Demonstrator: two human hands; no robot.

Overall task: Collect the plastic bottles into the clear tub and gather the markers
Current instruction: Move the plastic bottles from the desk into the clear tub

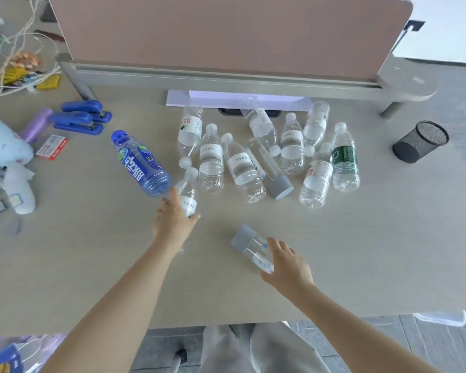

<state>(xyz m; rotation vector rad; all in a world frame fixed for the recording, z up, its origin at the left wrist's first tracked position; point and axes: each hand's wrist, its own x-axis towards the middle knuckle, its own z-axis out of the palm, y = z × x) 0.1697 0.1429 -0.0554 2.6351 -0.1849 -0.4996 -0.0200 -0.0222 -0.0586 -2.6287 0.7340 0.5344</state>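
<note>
Bottles, mostly clear plastic with white caps, lie on their sides on the desk. Left hand grips a clear white-label bottle, palm down, arm outstretched. Right hand clasps a grey-capped clear bottle. Blue bottle lies just beside left fingertips; cluster beyond.

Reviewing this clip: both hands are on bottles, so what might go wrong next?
The left hand grips one clear bottle beside the blue bottle; lifting may nudge it rolling. The right hand only partly covers the grey-capped bottle, which might slip. No tub or markers are in view.
</note>
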